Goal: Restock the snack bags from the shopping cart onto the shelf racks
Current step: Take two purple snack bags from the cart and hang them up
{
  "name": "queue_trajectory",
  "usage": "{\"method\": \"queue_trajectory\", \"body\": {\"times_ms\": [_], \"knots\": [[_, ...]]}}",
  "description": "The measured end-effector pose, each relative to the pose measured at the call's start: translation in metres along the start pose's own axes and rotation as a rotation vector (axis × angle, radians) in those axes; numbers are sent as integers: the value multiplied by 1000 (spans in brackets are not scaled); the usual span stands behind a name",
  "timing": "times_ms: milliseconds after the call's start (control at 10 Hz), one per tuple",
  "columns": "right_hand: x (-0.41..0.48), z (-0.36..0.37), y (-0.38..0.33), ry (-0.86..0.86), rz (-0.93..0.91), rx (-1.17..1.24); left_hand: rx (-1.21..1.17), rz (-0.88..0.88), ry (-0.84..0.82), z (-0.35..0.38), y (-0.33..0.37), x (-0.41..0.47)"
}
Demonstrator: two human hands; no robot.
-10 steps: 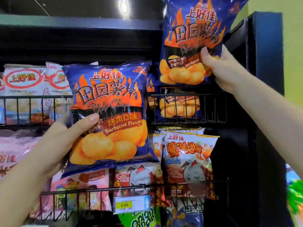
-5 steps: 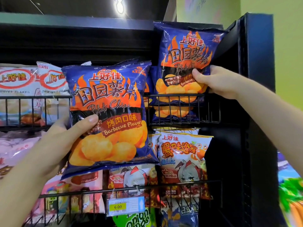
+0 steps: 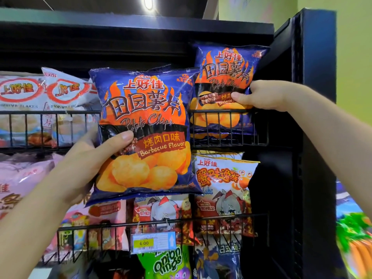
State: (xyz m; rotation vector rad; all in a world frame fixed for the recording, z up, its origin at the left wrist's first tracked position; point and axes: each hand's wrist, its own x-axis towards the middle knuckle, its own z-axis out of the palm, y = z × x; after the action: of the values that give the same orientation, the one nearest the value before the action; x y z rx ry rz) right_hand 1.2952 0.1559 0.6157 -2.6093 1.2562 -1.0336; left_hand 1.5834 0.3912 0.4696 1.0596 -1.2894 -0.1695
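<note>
Black shelf unit (image 3: 318, 137) fills my view, with its side panel at 3 o'clock. Two wire racks cross it: the upper rack (image 3: 213, 111) runs through mid-frame and the lower rack (image 3: 221, 217) sits toward 6 o'clock.

The first barbecue chips bag (image 3: 145, 125) is dead centre and the biggest item in frame. It's upright and held out in front of the racks, not in either one. My left hand (image 3: 88, 164) comes in from 8 o'clock and grips the bag's left side, thumb across the front and fingers behind it.

The second barbecue bag (image 3: 225, 77) is at 1 o'clock, upright in the right end of the upper rack. Its lower part sits behind the front wires and its top stands above the rail. My right hand (image 3: 259, 95) at 2 o'clock pinches its right edge, thumb on the front face.

Other stock:
- Shrimp flakes bags (image 3: 66, 91) are in the upper rack at 10 o'clock.
- Pink bags (image 3: 26, 178) are at 8 o'clock, partly behind my left forearm.
- A crab-print bag (image 3: 219, 178) stands in the lower rack at 5 o'clock, directly under the second bag.
- An onion rings bag (image 3: 167, 260) is at 6 o'clock, below the lower rack.

A price tag (image 3: 153, 241) reading 6.00 is clipped to the lower rack's front at 6 o'clock.
</note>
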Motion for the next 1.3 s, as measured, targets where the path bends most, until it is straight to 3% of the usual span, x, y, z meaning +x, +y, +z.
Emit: {"method": "queue_trajectory", "body": {"times_ms": [100, 200, 300, 500, 600, 1000, 1300], "knots": [[-9, -5, -9, -29, 47, -97, -22, -13, -14, -4, -1, 0], [-6, -6, -6, -101, 55, -34, -100, -52, -41, -7, -2, 1], [-11, -4, -9, -154, 39, 261, -124, -53, -30, -9, 2, 1], [5, 14, -22, 215, -21, 532, -104, -44, 23, -11, 2, 7], [11, 21, -16, 244, -8, 542, -102, -63, 20, -8, 0, 8], [12, 16, -1, 99, 39, 367, -114, -82, 0, -6, -7, 8], [-14, 29, -11, 274, 51, 289, -84, -70, 11, -7, -7, 10]]}}
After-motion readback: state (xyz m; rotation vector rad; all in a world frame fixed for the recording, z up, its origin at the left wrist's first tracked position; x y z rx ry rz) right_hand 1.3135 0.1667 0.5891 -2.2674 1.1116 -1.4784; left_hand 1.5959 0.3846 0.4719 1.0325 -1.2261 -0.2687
